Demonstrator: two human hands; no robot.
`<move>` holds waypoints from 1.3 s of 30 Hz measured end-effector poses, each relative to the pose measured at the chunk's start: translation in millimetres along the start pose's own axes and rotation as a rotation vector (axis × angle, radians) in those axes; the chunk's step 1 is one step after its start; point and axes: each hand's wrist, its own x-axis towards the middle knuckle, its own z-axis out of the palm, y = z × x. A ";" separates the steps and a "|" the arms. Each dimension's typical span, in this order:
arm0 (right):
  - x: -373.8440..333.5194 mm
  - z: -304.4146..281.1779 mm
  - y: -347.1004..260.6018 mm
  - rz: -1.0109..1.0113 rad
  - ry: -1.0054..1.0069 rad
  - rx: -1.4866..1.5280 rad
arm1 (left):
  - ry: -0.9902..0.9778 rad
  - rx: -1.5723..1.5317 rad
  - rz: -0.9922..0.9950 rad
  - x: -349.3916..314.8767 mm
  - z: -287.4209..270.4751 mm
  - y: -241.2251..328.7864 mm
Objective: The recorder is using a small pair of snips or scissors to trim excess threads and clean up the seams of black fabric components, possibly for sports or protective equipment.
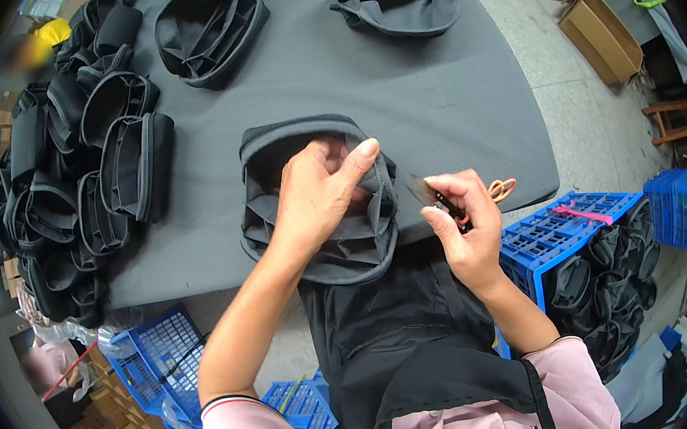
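Note:
An open black fabric pouch [329,275] with inner dividers lies at the near edge of the grey-covered table [398,97]. My left hand [320,188] reaches into it. The fingers curl inside, partly hidden, and the thumb lies along the right rim, so the hand grips the pouch's side. Just to the right, my right hand [473,227] is closed around small black thread snips [443,203]. Their blades point up and left toward the pouch, a little apart from it. Beside that hand's knuckles shows an orange loop [503,189].
Similar black pouches [136,168] are piled along the table's left side. Two more open pouches [210,33] [397,2] sit at the far edge. Blue plastic crates [567,222] stand right and lower left [167,355]; one holds several pouches. Cardboard boxes [601,37] stand on the floor.

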 end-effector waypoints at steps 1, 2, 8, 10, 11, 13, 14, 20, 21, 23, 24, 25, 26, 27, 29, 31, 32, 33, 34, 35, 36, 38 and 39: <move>-0.7 4.1 3.7 0.055 0.007 0.213 | -0.010 0.029 0.034 0.7 -0.1 0.3; 0.8 5.0 4.5 0.066 0.010 0.207 | -0.091 0.296 0.016 -0.3 -8.7 11.9; 16.0 21.2 10.3 0.317 -0.140 0.415 | -0.091 0.975 0.553 -33.5 -5.2 12.6; 16.3 22.7 15.3 0.287 -0.118 0.416 | -0.084 0.960 0.522 -29.5 -2.5 11.0; 17.5 19.9 13.4 0.290 -0.133 0.360 | -0.079 0.943 0.497 -25.9 -2.5 10.0; 14.9 19.6 14.8 0.279 -0.147 0.312 | -0.097 0.972 0.513 -19.7 -3.9 10.6; 12.7 19.5 14.2 0.280 -0.147 0.311 | -0.116 1.001 0.534 -16.0 -4.1 12.2; 15.0 25.9 16.3 0.340 -0.103 0.301 | -0.205 0.761 0.448 4.7 -4.9 15.4; 15.2 25.5 17.2 0.341 -0.103 0.295 | -0.253 0.679 0.328 2.7 -6.5 17.4; 13.6 24.5 17.2 0.442 -0.123 0.365 | -0.298 0.586 0.202 3.1 -5.7 16.3; 14.2 24.7 18.4 0.445 -0.126 0.358 | -0.262 0.652 0.273 8.5 -3.4 8.7; 16.1 24.6 19.4 0.453 -0.119 0.365 | -0.224 0.720 0.346 12.3 -1.4 7.8; 17.5 23.9 20.0 0.461 -0.112 0.372 | -0.223 0.712 0.346 14.4 -0.6 8.1; 18.1 21.4 19.5 0.459 -0.135 0.373 | -0.242 0.731 0.310 16.1 0.0 9.6; 20.6 19.9 15.7 0.494 -0.133 0.369 | -0.267 0.742 0.280 20.8 0.2 12.2; 20.0 15.7 15.7 0.528 -0.131 0.363 | -0.282 0.771 0.234 22.8 1.0 13.2; 18.6 10.1 17.9 0.365 -0.125 0.179 | -0.284 0.762 0.239 23.6 1.9 11.6; 17.9 5.0 19.7 0.200 -0.121 -0.004 | -0.268 0.740 0.258 24.2 2.7 9.7; 20.6 -0.2 14.9 0.198 -0.124 -0.011 | -0.248 0.721 0.273 23.3 2.9 9.4; 25.4 -5.0 6.3 0.070 -0.129 -0.172 | -0.246 0.729 0.284 22.7 2.2 9.0; 29.7 -9.6 -0.8 -0.061 -0.135 -0.331 | -0.245 0.722 0.281 22.0 1.2 8.0; 33.1 -20.3 -4.6 -0.079 -0.182 -0.416 | -0.239 0.749 0.288 21.3 2.1 8.6; 33.9 -23.3 -3.7 -0.137 -0.231 -0.458 | -0.241 0.742 0.289 21.4 2.5 8.3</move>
